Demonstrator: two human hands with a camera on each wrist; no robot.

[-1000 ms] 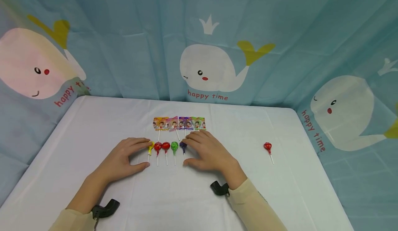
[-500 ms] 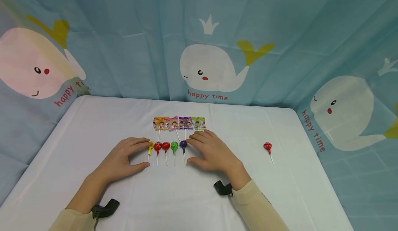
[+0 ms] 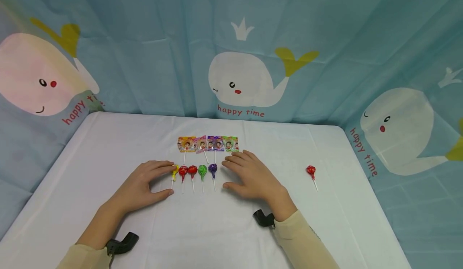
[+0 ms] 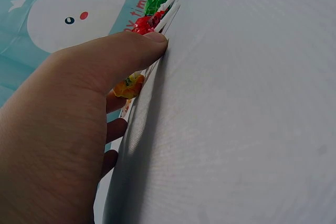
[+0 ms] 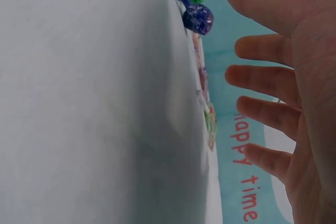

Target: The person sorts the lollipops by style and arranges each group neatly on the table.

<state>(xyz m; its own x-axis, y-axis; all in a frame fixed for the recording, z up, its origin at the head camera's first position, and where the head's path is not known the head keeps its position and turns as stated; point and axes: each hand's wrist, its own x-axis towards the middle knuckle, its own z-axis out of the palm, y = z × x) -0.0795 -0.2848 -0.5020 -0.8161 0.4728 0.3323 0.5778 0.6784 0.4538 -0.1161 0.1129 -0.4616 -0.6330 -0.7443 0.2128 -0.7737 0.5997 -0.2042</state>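
A row of lollipops lies on the white table in the head view: a yellow one, two red ones, a green one and a purple one, sticks toward me. My left hand rests at the row's left end, index fingertip at the yellow head and thumb by its stick. In the left wrist view the thumb hides part of that stick. Right of the purple lollipop, my right hand hovers with fingers spread, apart from it and holding nothing; the right wrist view shows the same gap.
Behind the row, several flat-wrapped lollipops lie side by side, among them an orange one and a green one. A lone red lollipop lies far right. A blue whale-print curtain hangs behind the table.
My right hand has moved right, away from the purple lollipop, which it touched or partly covered before. My left hand and the row look unchanged.
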